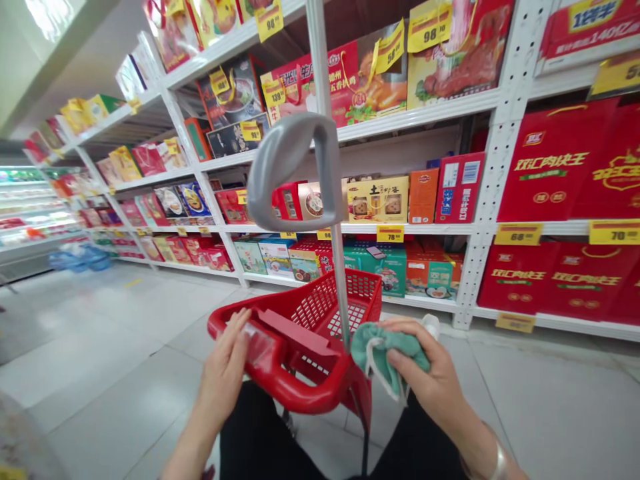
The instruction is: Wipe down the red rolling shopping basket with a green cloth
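Note:
A red plastic rolling shopping basket (305, 398) stands before me, between my knees. From it rises a metal pole (339, 280) topped by a grey loop handle (295, 225). My left hand (227, 363) lies against the left end of the basket's thick front rim, fingers stretched out together and not wrapped round it. In my right hand (430, 367) is a bunched green cloth (373, 343) with a pale edge, gripped between thumb and fingers. The cloth is beside the basket's right rim, close to the pole's foot; whether it touches the rim I cannot tell.
White metal shelves (500, 167) with boxed goods and yellow price tags (390, 233) run across the back and away to the left. Grey tiled floor (125, 347) stretches around the basket. Blue plastic-looking items (83, 259) lie far left by a chiller case (35, 207).

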The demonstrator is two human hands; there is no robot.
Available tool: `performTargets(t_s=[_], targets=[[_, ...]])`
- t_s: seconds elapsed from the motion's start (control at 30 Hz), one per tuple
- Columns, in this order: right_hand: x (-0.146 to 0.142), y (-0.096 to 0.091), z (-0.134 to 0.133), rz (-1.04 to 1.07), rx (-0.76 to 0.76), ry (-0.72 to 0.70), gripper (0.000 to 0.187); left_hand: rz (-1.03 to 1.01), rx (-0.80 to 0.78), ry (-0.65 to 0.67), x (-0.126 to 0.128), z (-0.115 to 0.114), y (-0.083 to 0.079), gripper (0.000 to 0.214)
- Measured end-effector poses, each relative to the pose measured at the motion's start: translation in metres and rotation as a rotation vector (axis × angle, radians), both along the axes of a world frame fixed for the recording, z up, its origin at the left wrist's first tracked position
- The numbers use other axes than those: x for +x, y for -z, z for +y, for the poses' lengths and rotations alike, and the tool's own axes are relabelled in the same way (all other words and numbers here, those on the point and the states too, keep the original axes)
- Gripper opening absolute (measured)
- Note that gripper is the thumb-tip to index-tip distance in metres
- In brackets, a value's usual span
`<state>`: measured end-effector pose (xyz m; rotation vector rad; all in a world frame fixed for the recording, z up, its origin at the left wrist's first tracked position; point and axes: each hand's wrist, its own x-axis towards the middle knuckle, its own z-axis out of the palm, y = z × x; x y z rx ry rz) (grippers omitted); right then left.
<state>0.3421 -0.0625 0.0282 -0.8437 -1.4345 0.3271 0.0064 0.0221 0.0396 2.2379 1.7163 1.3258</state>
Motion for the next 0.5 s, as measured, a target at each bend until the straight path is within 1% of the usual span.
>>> performTargets(t_s=[0.03, 0.07, 0.1, 0.2, 0.23, 0.3, 0.37, 0.43, 0.5], targets=[[-0.001, 0.004, 0.007, 0.008, -0.005, 0.085, 0.014, 0.037, 0.004, 0.074, 0.014, -0.009, 0.002, 0.054], [-0.006, 0.007, 0.015, 0.001, -0.008, 0.138, 0.014, 0.081, 0.021, 0.126, 0.027, -0.018, 0.004, 0.054], [-0.013, 0.011, 0.022, -0.023, -0.01, 0.151, 0.015, 0.138, 0.038, 0.166, 0.037, -0.025, 0.007, 0.054], [-0.046, 0.027, 0.033, -0.129, -0.005, 0.054, 0.017, 0.362, 0.058, 0.224, 0.053, -0.041, 0.013, 0.057], [-0.058, 0.033, 0.034, -0.152, 0.006, 0.032, 0.02, 0.434, 0.062, 0.221, 0.054, -0.044, 0.015, 0.061], [-0.078, 0.045, 0.033, -0.18, 0.051, 0.032, 0.026, 0.54, 0.068, 0.175, 0.05, -0.045, 0.017, 0.069], [-0.089, 0.054, 0.033, -0.22, 0.096, 0.046, 0.029, 0.596, 0.055, 0.113, 0.041, -0.041, 0.017, 0.07], [-0.09, 0.059, 0.037, -0.292, 0.117, 0.021, 0.029, 0.618, 0.012, 0.065, 0.029, -0.034, 0.016, 0.066], [-0.083, 0.065, 0.045, -0.343, 0.116, 0.001, 0.027, 0.613, -0.033, 0.033, 0.017, -0.025, 0.016, 0.062]])
